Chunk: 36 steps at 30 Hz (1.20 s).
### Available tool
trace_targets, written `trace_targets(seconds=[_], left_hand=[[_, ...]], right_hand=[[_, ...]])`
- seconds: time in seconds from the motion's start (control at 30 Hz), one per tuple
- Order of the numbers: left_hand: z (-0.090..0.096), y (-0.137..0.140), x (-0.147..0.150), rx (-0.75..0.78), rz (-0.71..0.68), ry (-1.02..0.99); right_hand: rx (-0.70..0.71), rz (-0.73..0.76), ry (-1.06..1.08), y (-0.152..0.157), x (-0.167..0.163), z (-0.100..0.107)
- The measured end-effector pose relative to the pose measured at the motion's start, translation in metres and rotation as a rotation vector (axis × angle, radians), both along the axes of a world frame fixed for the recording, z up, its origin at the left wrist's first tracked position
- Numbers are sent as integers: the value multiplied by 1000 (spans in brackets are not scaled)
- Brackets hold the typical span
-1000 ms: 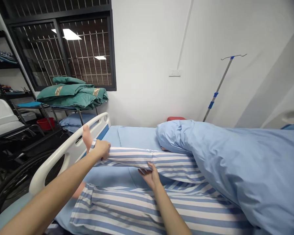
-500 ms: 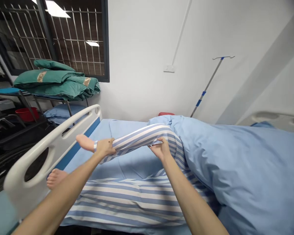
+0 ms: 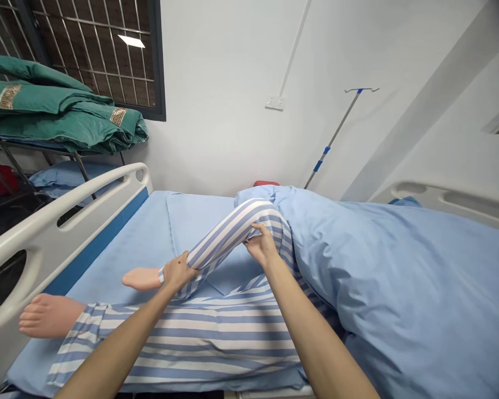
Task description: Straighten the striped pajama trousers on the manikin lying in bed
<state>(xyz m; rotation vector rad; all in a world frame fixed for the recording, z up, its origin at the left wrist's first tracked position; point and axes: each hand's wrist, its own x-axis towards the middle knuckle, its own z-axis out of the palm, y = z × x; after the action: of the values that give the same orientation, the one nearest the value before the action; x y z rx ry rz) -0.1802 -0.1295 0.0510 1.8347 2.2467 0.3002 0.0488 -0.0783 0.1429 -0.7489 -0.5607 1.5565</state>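
Since a second ago the far leg of the figure lying on the bed has gone from stretched out nearly flat to bent at the knee, the shin now sloping down toward the foot end and the knee raised in a peak; judging from this, the bending of the leg is well under way. Going left to right: a white footboard (image 3: 45, 233) rises at the left edge of the blue bed sheet (image 3: 149, 238). Beside it lies the near foot (image 3: 45, 316), bare and resting on the mattress, its leg flat in striped trousers. Just past it the far foot (image 3: 139, 279) rests heel-down on the sheet. The left hand (image 3: 178, 272) is closed around the ankle of that far leg, over the cuff. The striped trouser leg (image 3: 228, 235), blue and white, loose and creased, climbs from there to the raised knee. The right hand (image 3: 261, 247) is cupped under the knee, fingers curled into the fabric. To the right, a pale blue duvet (image 3: 399, 277) covers the rest of the figure.
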Motion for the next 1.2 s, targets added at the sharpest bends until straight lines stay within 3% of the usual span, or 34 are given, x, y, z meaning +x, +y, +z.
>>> trace_targets(seconds=[0.17,0.33,0.5,0.6,0.73,0.87,1.03,1.2], left_hand=[[20,-1,-18,-4,-35,71],[66,-9,-63,-22,-110,229],[120,-28,-107,-2,-166,470],[138,-37,-118,9,-228,567],[133,-44,-120,-41,-272,572],[112,-48,-125,-44,-254,498],[95,-47,-133,-12,-232,444],[70,-33,-115,23,-189,351]], right_hand=[[-6,28,29,-2,-4,0],[-16,64,125,-9,-26,-13],[-102,95,261,-26,-64,-50],[-209,76,305,-41,-88,-83],[-224,57,277,-58,-102,-117],[-223,115,252,-61,-97,-125],[-190,129,245,-51,-88,-104],[-73,133,178,-33,-64,-53]])
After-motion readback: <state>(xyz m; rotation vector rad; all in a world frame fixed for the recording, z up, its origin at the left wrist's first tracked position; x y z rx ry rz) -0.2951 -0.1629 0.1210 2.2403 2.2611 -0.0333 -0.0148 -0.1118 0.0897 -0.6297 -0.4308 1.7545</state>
